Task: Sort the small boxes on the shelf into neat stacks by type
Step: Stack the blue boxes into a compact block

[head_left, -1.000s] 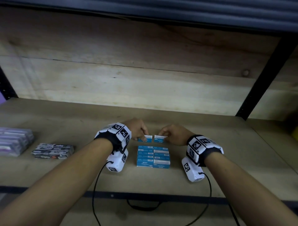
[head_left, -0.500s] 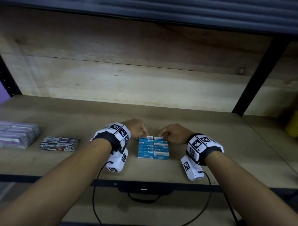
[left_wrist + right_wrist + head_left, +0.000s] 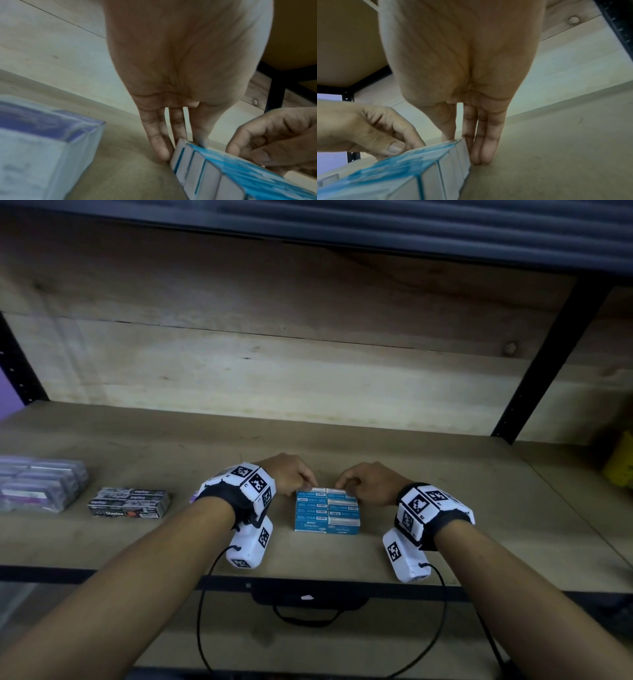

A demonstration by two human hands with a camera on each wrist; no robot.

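A block of blue staple boxes [image 3: 327, 511] lies in two columns on the wooden shelf [image 3: 445, 474], near its front edge. Both hands are at the block's far end. My left hand [image 3: 310, 486] pinches the far left blue box, thumb on its top edge, with the other fingers [image 3: 159, 146] straight down against its outer end. My right hand [image 3: 342, 486] mirrors this on the far right box, its fingers [image 3: 481, 152] standing on the shelf against the box end. The far boxes touch the rest of the row [image 3: 240, 169] [image 3: 402, 170].
A low stack of black staple boxes [image 3: 130, 503] and a group of purple boxes [image 3: 37, 487] lie to the left. A purple-and-white box [image 3: 42, 142] sits close by my left wrist. A yellow object [image 3: 620, 463] and a black upright [image 3: 544, 364] stand at the right.
Each hand held one blue box apart from the block's far end; both boxes have come down and back and now sit flush against the block.
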